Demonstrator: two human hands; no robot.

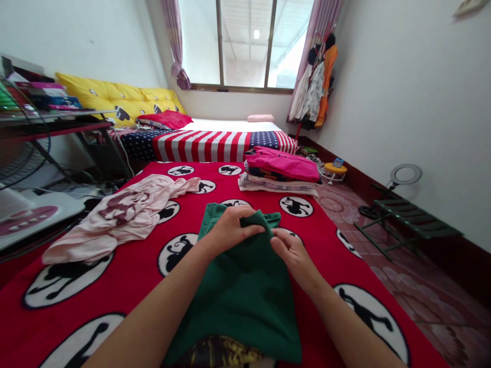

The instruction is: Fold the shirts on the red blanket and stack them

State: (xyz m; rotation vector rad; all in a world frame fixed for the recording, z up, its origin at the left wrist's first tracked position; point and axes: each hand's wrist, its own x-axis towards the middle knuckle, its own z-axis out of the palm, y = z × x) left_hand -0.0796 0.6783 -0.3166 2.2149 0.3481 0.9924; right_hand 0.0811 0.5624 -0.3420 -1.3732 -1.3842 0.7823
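A dark green garment [241,291] lies lengthwise on a red blanket [146,266] printed with black figures in white circles. My left hand [227,227] is closed on a fold of green cloth near the garment's far end. My right hand [289,250] pinches the same fold just to the right, its fingers pressed together on the fabric. Both forearms reach in from the bottom of the view.
A crumpled pale pink garment [123,214] lies to the left on the blanket. A stack of folded clothes [282,174] with a pink top layer sits at the far right. A fan [23,148] and desk stand left; a green folding rack [406,217] is on the tiled floor right.
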